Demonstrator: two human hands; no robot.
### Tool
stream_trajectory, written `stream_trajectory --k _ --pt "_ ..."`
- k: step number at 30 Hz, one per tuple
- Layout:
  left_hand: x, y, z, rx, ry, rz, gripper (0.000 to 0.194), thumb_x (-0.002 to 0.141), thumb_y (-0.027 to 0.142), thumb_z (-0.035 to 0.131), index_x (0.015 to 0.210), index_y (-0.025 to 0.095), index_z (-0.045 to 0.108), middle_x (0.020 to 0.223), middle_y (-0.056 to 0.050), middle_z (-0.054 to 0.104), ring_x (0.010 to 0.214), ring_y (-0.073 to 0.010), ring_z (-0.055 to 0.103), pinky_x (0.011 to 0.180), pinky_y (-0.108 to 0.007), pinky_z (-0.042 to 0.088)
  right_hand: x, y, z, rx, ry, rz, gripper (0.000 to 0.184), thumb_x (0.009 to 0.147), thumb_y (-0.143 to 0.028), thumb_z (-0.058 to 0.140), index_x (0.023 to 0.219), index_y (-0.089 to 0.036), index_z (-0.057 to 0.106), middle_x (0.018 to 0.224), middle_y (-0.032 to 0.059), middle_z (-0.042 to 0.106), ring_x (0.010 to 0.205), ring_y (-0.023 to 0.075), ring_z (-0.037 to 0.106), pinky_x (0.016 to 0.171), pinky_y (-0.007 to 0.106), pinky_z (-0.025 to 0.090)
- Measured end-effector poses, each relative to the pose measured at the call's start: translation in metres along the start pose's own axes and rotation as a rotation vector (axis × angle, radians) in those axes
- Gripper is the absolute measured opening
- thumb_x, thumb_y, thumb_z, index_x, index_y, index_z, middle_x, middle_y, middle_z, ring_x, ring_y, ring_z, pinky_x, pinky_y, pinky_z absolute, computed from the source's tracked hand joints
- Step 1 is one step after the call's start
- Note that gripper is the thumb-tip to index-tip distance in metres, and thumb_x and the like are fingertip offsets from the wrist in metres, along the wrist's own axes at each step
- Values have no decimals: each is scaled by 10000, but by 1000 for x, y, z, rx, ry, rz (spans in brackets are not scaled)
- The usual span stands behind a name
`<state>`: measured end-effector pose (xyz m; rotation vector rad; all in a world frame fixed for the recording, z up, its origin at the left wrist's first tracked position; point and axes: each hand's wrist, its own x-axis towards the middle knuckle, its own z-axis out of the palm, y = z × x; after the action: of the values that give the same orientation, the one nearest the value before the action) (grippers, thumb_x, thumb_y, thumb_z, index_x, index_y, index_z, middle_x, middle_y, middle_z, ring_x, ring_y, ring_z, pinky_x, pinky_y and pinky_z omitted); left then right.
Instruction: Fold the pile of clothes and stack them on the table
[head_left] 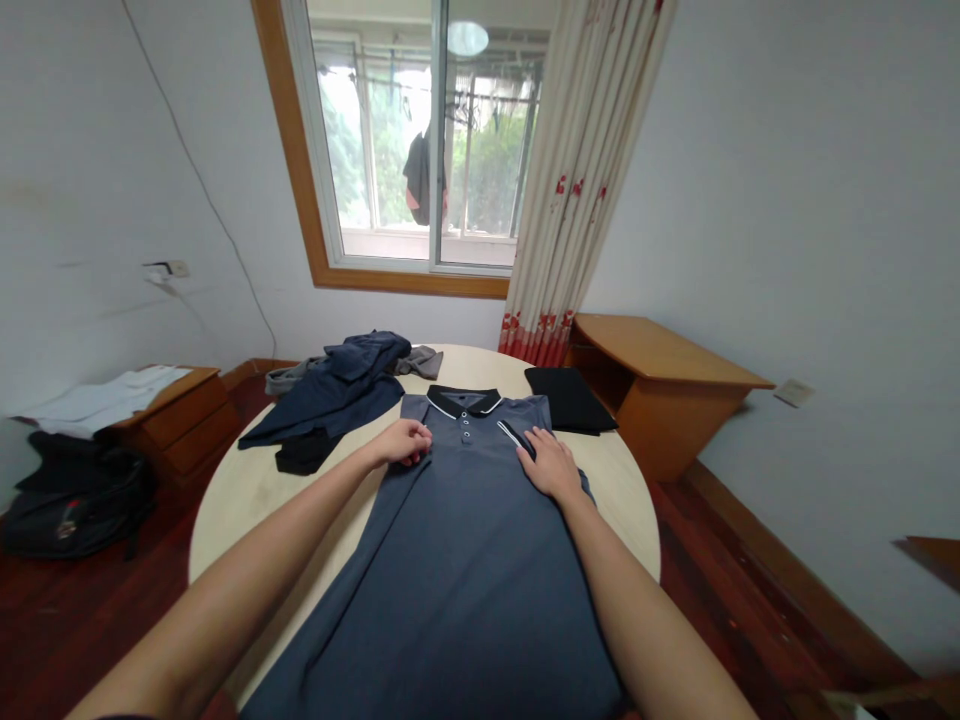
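A grey-blue polo shirt [457,540] with a black collar lies face up on the round pale table [247,490], collar at the far side. My left hand [403,442] rests on the shirt's left shoulder with fingers curled, pinching the fabric. My right hand [549,462] lies flat on the right shoulder, fingers stretched out over the cloth.
A heap of dark blue and grey clothes [337,390] lies at the table's far left, a folded black garment [570,398] at the far right. A wooden desk [660,370] stands right, a low cabinet [180,415] and black bag [75,495] left.
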<state>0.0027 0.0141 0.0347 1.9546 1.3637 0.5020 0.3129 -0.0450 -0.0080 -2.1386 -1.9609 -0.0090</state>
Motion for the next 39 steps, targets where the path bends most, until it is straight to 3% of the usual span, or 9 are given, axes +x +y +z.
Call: stream_trajectory --k 3,5,7,10,12,15,29,34,39 --pt "17 -18 -11 151 205 62 383 862 385 490 1062 128 694 939 -111 735 810 -218 696 767 -330 559 0 0 0 2 -3 -2 549 980 -450 358 1431 -163 485 1543 109 392 1441 240 313 1171 421 218" --pt "29 -28 -16 187 267 86 422 877 364 461 1151 120 671 1152 -141 698 1060 -248 653 960 -356 492 1 0 0 7 3 0 548 978 -446 364 1429 -160 487 1542 106 394 1440 237 315 1174 420 215" --pt "39 -35 -15 250 261 114 495 875 398 479 1257 121 627 1355 -150 594 1275 -269 526 1093 -375 379 1 1 1 14 8 5 548 975 -449 368 1428 -165 490 1544 100 392 1439 235 319 1173 424 216" --pt "50 -41 -5 459 130 85 656 906 520 422 1441 144 473 1563 -137 347 1462 -299 260 1175 -473 214 2 2 3 19 11 8 546 972 -455 367 1425 -179 496 1544 91 393 1437 234 322 1173 428 216" --pt "55 -41 2 591 48 25 721 933 595 314 1523 181 337 1615 -114 204 1496 -315 135 1170 -559 147 2 2 3 14 11 7 548 973 -455 360 1427 -180 494 1544 88 394 1437 234 322 1173 430 218" --pt "60 -39 8 670 26 -33 760 929 654 238 1557 226 248 1630 -88 135 1503 -321 84 1158 -608 98 2 0 3 -4 8 6 557 976 -456 343 1436 -174 480 1549 90 384 1439 239 318 1171 439 223" --pt "98 -47 -8 798 90 -68 787 930 650 168 1548 176 279 1616 -115 194 1499 -301 127 1170 -577 7 49 -19 6 -132 -3 -44 575 981 -397 294 1440 -85 449 1528 170 397 1402 274 355 1151 447 204" --pt "116 -53 -13 823 112 -50 777 931 646 190 1537 175 316 1602 -132 240 1494 -315 143 1169 -573 -17 61 -29 7 -214 68 -58 533 973 -362 304 1361 -75 530 1427 216 507 1317 316 434 1139 503 140" --pt "131 -56 -19 803 89 -57 766 931 651 187 1545 205 295 1611 -113 218 1496 -315 134 1157 -604 -26 74 -28 10 -239 57 -76 528 977 -370 305 1370 -93 523 1433 190 509 1328 299 426 1164 512 64"
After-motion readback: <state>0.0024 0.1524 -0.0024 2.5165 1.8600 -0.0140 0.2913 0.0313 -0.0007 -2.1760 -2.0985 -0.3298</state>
